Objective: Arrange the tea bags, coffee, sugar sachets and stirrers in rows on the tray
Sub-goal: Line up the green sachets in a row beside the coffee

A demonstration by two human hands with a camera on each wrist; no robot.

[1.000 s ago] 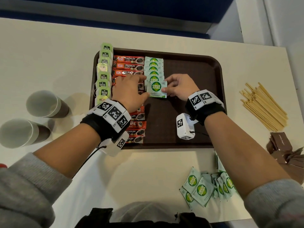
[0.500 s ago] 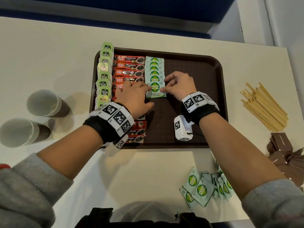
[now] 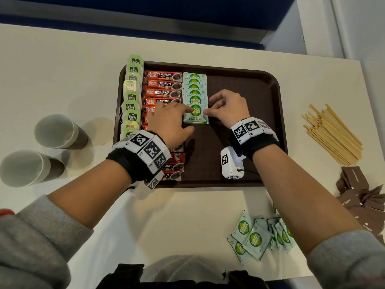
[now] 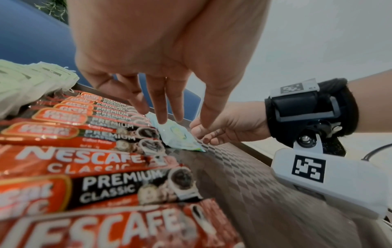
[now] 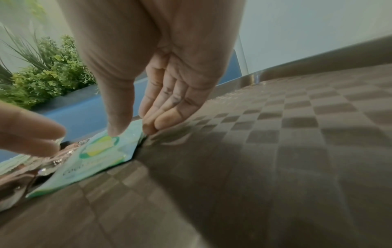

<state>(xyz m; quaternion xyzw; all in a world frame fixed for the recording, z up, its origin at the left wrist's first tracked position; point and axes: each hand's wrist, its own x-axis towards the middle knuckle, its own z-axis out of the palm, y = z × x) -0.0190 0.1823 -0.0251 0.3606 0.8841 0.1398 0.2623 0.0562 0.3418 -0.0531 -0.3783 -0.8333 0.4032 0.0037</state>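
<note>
On the brown tray (image 3: 250,97) stand a column of green tea bags (image 3: 132,97), a column of red coffee sachets (image 3: 162,84) and a shorter overlapping column of green sugar sachets (image 3: 194,86). The nearest sugar sachet (image 3: 195,117) (image 4: 180,136) (image 5: 93,159) lies flat at the column's near end. My left hand (image 3: 181,117) reaches over the coffee, its straight fingertips (image 4: 161,120) touching the sachet's left part. My right hand (image 3: 216,109) has its thumb on the sachet's right side and its fingertips (image 5: 161,122) against the right edge.
Loose sugar sachets (image 3: 258,236) lie on the table below the tray's right corner. Wooden stirrers (image 3: 331,134) and brown sachets (image 3: 362,195) lie to the right. Two paper cups (image 3: 56,131) (image 3: 23,167) stand on the left. The tray's right half is bare.
My left hand has slid right from the coffee sachets until its fingertips reach the sugar sachet. The right hand has stayed at the sachet's right edge, and the sachet has barely shifted.
</note>
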